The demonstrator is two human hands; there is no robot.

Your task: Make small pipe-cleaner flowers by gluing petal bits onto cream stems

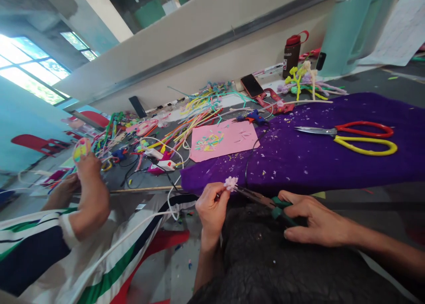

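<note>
Between the thumb and forefinger of my left hand (213, 208) is a small pale pink fluffy flower (231, 183). My right hand (310, 217) grips the green handles of a pair of needle-nose pliers (262, 198), whose long jaws reach left to the flower. Whether the jaw tips are closed on it, I cannot tell. Both hands are above my dark-clothed lap, just in front of the purple cloth (299, 162) on the table. Scissors (352, 135) with one red and one yellow handle lie on that cloth.
A pink sheet (226, 140) carries small cut pieces, with a blue glue gun (253, 117) at its far edge. Pipe cleaners (195, 122), a phone (252, 87), a bottle (292, 53) and a green pitcher (348, 33) stand or lie behind. At left sits a co-worker (89, 193); white cables hang between us.
</note>
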